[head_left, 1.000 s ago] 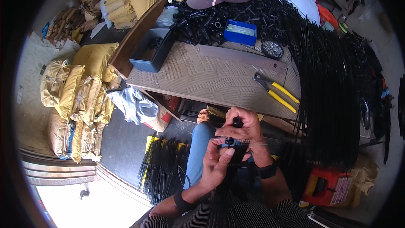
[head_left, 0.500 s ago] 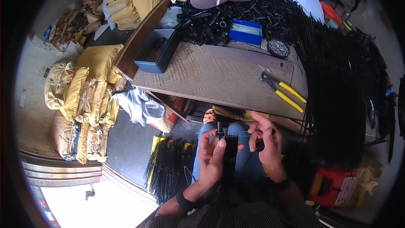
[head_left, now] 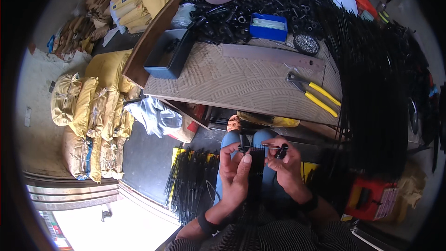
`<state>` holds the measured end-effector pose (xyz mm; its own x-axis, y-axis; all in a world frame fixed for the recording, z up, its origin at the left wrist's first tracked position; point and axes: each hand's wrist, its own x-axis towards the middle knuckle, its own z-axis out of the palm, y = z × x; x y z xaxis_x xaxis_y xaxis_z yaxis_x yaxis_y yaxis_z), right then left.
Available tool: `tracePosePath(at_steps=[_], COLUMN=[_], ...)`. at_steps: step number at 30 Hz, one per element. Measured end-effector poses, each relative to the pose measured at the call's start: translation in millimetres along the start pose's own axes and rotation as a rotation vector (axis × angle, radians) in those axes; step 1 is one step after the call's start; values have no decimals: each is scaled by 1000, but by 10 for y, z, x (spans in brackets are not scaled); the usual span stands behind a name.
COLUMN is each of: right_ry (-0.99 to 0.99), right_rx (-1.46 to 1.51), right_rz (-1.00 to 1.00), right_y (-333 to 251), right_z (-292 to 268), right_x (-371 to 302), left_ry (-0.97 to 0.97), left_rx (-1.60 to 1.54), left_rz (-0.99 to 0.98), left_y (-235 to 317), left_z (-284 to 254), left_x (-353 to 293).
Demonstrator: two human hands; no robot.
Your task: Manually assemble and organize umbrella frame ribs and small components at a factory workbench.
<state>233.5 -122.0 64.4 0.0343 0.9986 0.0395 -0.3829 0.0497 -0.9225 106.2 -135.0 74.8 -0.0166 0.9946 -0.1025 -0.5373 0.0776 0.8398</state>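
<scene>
Over my lap, my left hand (head_left: 236, 174) is closed with the thumb on top, gripping a row of thin black strips (head_left: 256, 167) that hang down side by side. A small black cylindrical part (head_left: 244, 143) stands at the fingertips of that hand. Two thin pale wires (head_left: 258, 146) run across the tops of the strips toward the right. My right hand (head_left: 290, 171) is closed around another small black cylindrical part (head_left: 281, 151), its fingertips at the right ends of the wires. How the wires pass through the strips is too small to make out.
Ahead stands a bench (head_left: 209, 74) with yellow-handled pliers (head_left: 320, 97), a metal strip (head_left: 269, 56), a blue box (head_left: 268, 28) of pale sticks, a grey bin (head_left: 169, 56) and heaped black parts (head_left: 218, 21). Black strip bundles (head_left: 190, 176) are at left, a red container (head_left: 369, 197) at right.
My right hand has lowered and drawn its raised fingers in onto the wires and the black part. My left hand keeps its hold on the strips. The whole view has shifted slightly.
</scene>
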Motion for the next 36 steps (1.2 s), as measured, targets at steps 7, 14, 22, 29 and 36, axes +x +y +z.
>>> tracePosePath(at_steps=[7, 14, 22, 29, 36], right_ry=[38, 66, -106, -179, -211], right_rx=[191, 60, -262, -88, -279], right_rz=[23, -26, -54, 40, 26], right_y=[-86, -68, 26, 34, -134], right_z=[163, 178, 174, 155, 206], right_x=[23, 12, 2, 13, 30], left_ry=[-2, 4, -25, -169, -149], left_rx=[17, 8, 37, -63, 15], left_rz=[29, 70, 97, -106, -55], left_y=[46, 20, 51, 279, 336], left_z=[59, 60, -49, -271, -332], left_x=[-36, -40, -6, 206, 241])
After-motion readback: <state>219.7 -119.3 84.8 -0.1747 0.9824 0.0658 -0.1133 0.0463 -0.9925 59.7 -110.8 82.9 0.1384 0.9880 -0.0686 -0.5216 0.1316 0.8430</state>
